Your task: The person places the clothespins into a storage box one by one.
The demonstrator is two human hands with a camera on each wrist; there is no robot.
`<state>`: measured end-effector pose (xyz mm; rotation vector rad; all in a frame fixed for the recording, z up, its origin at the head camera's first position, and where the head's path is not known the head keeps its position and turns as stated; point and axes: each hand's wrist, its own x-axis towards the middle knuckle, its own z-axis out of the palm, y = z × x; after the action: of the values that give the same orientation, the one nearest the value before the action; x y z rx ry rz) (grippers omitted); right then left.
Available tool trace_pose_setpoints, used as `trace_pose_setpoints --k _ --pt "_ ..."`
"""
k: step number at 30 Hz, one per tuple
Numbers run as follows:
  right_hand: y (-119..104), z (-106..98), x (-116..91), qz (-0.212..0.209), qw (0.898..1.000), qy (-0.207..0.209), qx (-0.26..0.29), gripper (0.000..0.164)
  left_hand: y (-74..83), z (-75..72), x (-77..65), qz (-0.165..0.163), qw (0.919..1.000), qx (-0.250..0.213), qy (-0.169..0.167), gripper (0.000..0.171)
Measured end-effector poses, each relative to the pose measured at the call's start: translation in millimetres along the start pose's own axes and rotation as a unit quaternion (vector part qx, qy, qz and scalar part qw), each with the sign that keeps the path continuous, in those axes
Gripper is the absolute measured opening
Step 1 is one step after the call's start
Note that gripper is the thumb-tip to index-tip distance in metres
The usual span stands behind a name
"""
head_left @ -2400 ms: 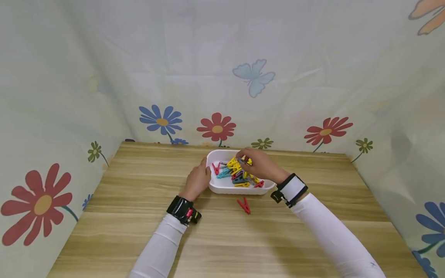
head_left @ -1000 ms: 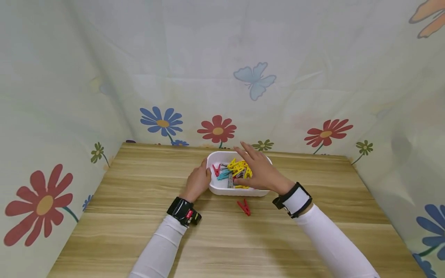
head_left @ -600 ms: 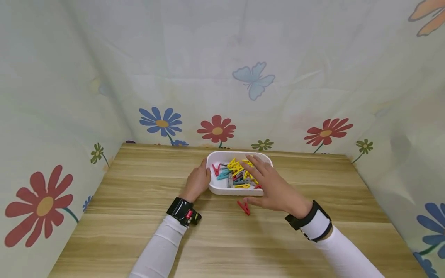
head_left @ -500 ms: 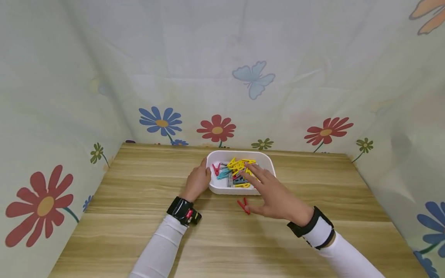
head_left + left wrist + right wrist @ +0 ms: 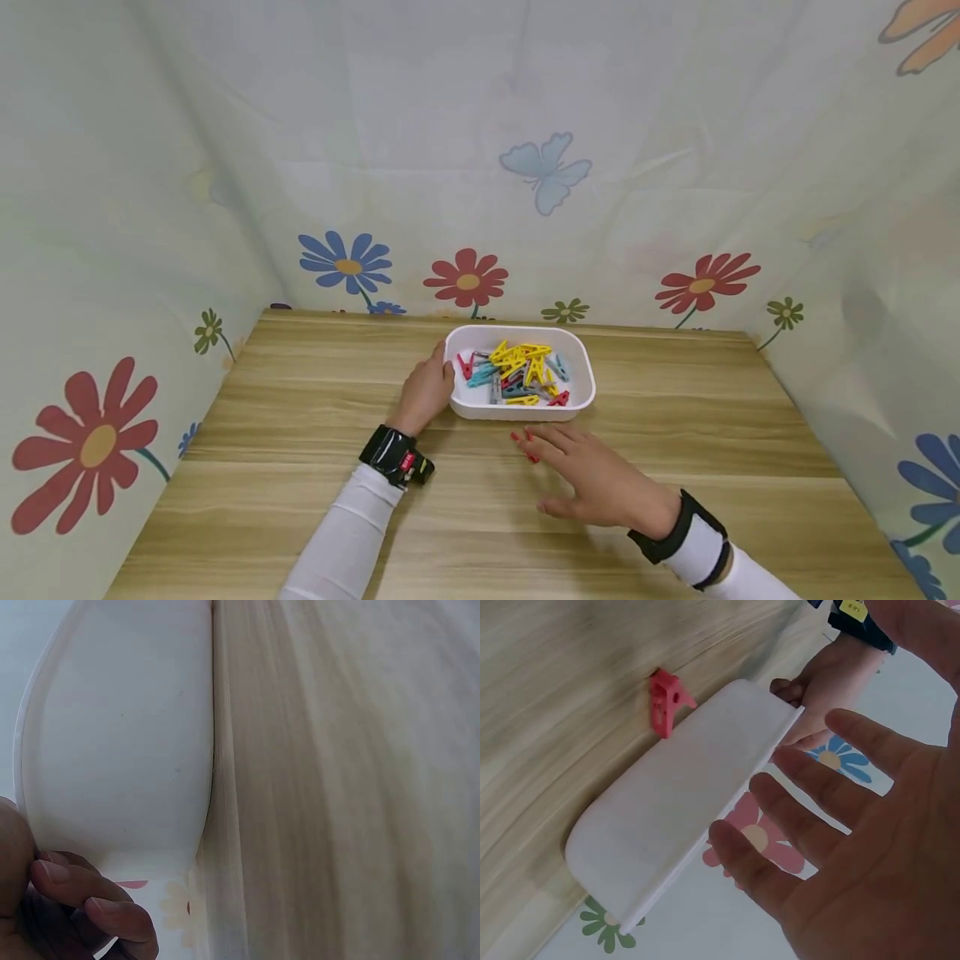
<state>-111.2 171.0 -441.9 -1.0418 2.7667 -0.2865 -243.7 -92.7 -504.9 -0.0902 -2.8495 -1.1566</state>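
Observation:
A white plastic tray (image 5: 517,413) stands on the table, holding several clothespins (image 5: 536,368) in yellow, grey, blue and red. My left hand (image 5: 423,390) grips its left end, thumb at the rim; in the left wrist view the curled fingers (image 5: 120,919) lie by the outer wall. A single red clothespin (image 5: 532,457) lies on the table in front of the tray. Over it hovers my right hand (image 5: 596,479), fingers spread and partly covering it. The right wrist view shows that palm bare, with the red clothespin (image 5: 662,705) beyond the fingers, beside the tray.
The wood-grain table (image 5: 315,367) reaches back to a pale cloth wall (image 5: 420,150) printed with flowers and a butterfly. Similar cloth closes off both sides. Black straps (image 5: 397,454) sit on both wrists.
My right hand has released a grey clothespin into the tray. It then moved back toward me, opening out over the red clothespin on the table. My left hand has stayed at the tray.

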Motion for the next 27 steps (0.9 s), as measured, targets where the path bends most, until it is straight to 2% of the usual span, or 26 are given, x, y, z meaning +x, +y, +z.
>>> trace_pose_setpoints --k 4,14,20,27 --pt "3 6 0 0.007 1.0 -0.004 0.001 0.075 -0.2 0.1 0.3 0.0 1.0 0.006 0.003 0.055" --pt "16 26 7 0.004 1.0 -0.002 -0.003 0.079 0.3 -1.2 0.6 0.001 1.0 0.003 -0.002 0.055" --pt "20 35 10 0.011 1.0 0.001 -0.002 0.074 0.2 -0.5 -0.5 0.014 0.9997 0.015 0.008 0.054" --pt "20 40 14 0.013 1.0 0.006 -0.007 0.065 0.4 -0.7 -0.9 0.012 0.9997 0.017 0.008 0.054"
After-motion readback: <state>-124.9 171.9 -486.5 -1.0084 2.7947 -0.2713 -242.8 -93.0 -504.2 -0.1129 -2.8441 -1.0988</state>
